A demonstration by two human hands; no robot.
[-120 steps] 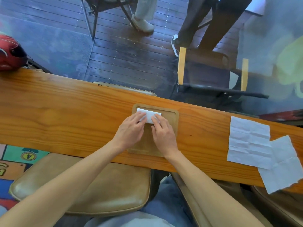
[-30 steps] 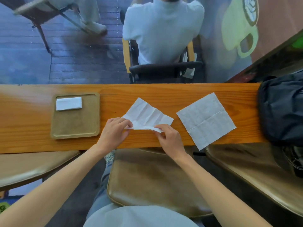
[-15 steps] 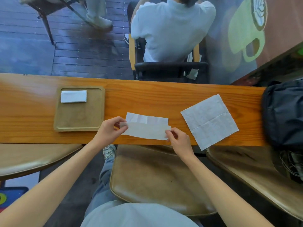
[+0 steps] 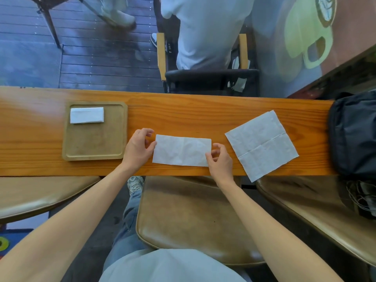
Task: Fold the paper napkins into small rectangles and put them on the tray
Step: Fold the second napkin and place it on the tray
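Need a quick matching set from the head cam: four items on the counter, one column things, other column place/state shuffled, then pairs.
Things:
1. small folded napkin
2. half-folded napkin
3. unfolded napkin
4. black bag

Places/states:
A. flat between left hand and right hand
B. at the counter's right end
C. on the tray, far corner
D. lying open, tilted, right of the hands

Pairs: 1-C, 2-A, 3-D, 4-B

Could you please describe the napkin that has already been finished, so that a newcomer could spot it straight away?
Start at the long wooden counter and go to the square tan tray at its left. The finished napkin lies in the tray's far left corner. It is the smallest white rectangle, and the only napkin on the tray rather than on bare wood.
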